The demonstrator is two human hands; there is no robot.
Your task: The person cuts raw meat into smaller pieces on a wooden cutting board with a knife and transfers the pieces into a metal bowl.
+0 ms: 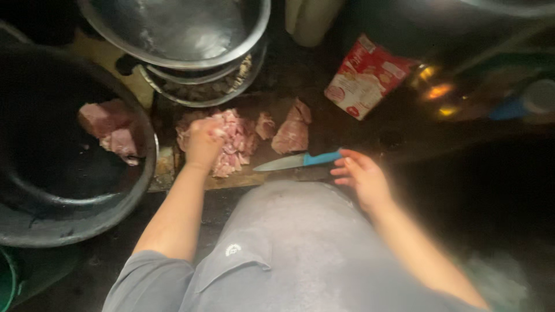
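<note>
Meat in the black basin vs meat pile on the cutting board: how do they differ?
The meat in the black basin is a few big uncut chunks; the meat pile is small diced pieces. No hand touches the basin meat; the left hand grips the pile. The right hand is at the knife. Both are raw and pink.

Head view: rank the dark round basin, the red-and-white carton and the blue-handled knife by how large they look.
1. dark round basin, clearly largest.
2. red-and-white carton and blue-handled knife: similar in length; the carton lies farther away, so unranked.
</note>
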